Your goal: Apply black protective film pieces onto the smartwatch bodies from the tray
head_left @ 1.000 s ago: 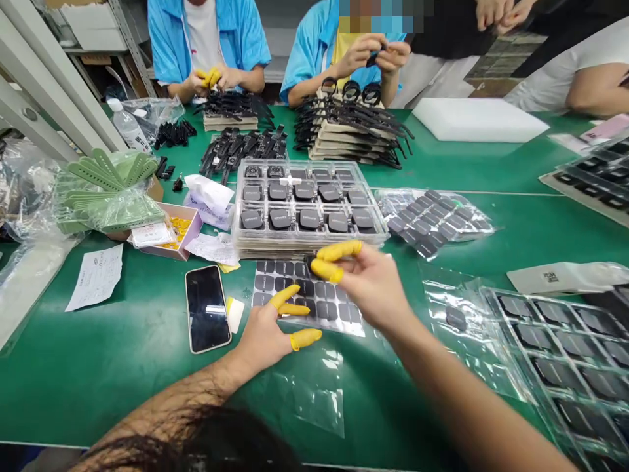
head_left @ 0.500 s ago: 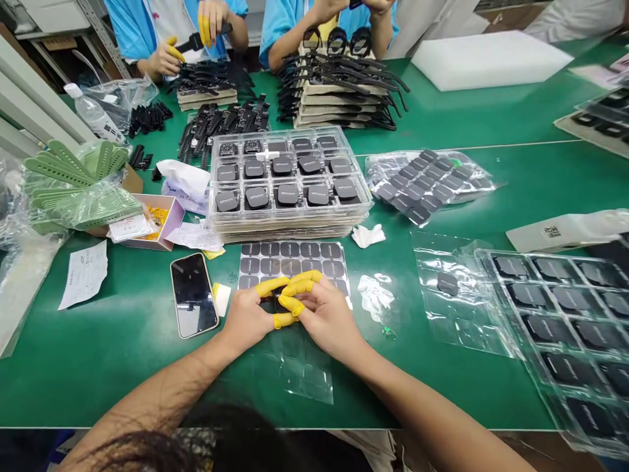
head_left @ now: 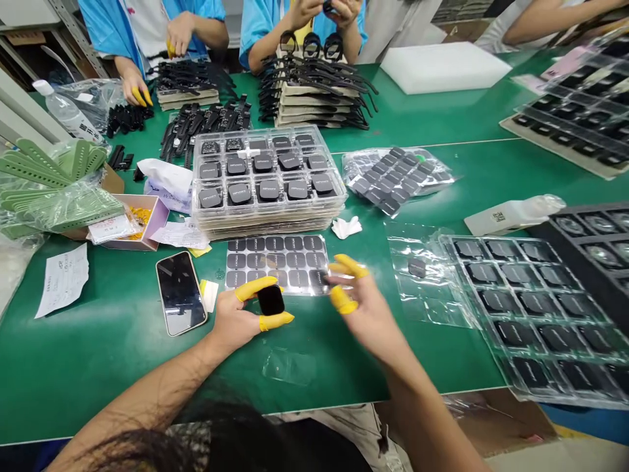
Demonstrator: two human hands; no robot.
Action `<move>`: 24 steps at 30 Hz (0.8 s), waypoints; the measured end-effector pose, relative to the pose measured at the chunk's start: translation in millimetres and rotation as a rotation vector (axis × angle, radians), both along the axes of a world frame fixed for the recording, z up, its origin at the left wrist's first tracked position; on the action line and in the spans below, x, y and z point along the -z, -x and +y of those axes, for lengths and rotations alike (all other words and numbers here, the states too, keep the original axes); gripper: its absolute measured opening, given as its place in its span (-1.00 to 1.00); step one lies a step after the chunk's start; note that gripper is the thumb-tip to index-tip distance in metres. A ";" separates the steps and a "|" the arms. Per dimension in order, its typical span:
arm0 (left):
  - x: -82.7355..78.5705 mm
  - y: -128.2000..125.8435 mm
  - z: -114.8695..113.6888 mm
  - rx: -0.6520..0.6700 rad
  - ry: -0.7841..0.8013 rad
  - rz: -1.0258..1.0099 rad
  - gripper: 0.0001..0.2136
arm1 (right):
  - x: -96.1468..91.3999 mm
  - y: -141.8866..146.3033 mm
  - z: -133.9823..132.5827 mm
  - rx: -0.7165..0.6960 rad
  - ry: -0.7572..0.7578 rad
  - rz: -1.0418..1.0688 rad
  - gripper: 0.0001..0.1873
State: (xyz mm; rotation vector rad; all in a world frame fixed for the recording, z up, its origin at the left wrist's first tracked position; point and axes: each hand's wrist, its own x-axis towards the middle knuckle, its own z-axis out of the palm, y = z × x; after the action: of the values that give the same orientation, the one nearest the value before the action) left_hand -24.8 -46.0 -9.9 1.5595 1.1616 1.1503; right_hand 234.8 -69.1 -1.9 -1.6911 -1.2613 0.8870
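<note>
My left hand (head_left: 242, 316), with yellow finger cots, pinches a small black square watch body (head_left: 270, 299) between thumb and forefinger just above the green table. My right hand (head_left: 362, 305), also in yellow cots, hovers to the right of it over the right edge of a sheet of dark film stickers (head_left: 278, 261); it looks blurred, and its thumb and forefinger pinch a clear film tab that is hard to make out. Behind the sheet stands a stack of clear trays (head_left: 339, 190) holding several black watch bodies.
A phone (head_left: 179, 292) lies left of my left hand. A pink box (head_left: 156, 223) and green straps (head_left: 54, 190) are at far left. Clear trays of watch bodies (head_left: 531, 314) fill the right. Loose film (head_left: 289, 365) lies near the front edge. Other people work across the table by stacked watches (head_left: 314, 92).
My hands were together over the watch body; the right hand has drawn away to the right while the left keeps the body. The view shifted left and down.
</note>
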 end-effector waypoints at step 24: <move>-3.6 -4.2 1.3 -0.015 0.223 -0.141 -0.35 | -25.2 -84.7 16.1 0.531 0.068 -0.522 -0.58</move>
State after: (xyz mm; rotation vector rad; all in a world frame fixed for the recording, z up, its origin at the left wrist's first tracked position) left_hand -20.6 -44.6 -6.3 1.2824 1.1659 1.0819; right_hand 319.5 -53.1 23.4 -2.2538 -1.0125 0.1743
